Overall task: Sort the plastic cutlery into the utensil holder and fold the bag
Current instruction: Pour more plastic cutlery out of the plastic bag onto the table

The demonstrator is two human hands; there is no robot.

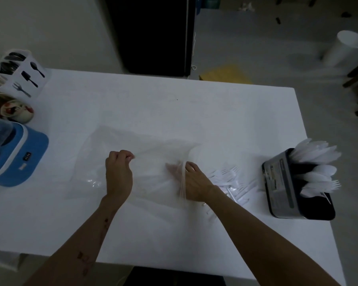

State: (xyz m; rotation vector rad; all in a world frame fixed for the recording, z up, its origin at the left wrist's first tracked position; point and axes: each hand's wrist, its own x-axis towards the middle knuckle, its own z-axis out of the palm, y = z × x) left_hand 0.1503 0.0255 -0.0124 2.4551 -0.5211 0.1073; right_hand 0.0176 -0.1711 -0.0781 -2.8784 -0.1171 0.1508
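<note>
A clear plastic bag (116, 149) lies spread on the white table (174, 104). My left hand (119, 172) pinches the bag's film near its middle with curled fingers. My right hand (191, 180) has its fingers inside the bag's right opening, and the film bunches over them. Loose white plastic forks (228, 176) lie in a pile just right of that hand. A black utensil holder (281, 184) at the table's right edge holds several white spoons, knives and a fork (316, 162).
At the far left stand a white caddy with cutlery pictures (27, 77), a patterned mug (17, 111) and a blue appliance (19, 155). A dark cabinet (153, 34) stands behind the table. A white bin (343, 48) sits on the floor at right.
</note>
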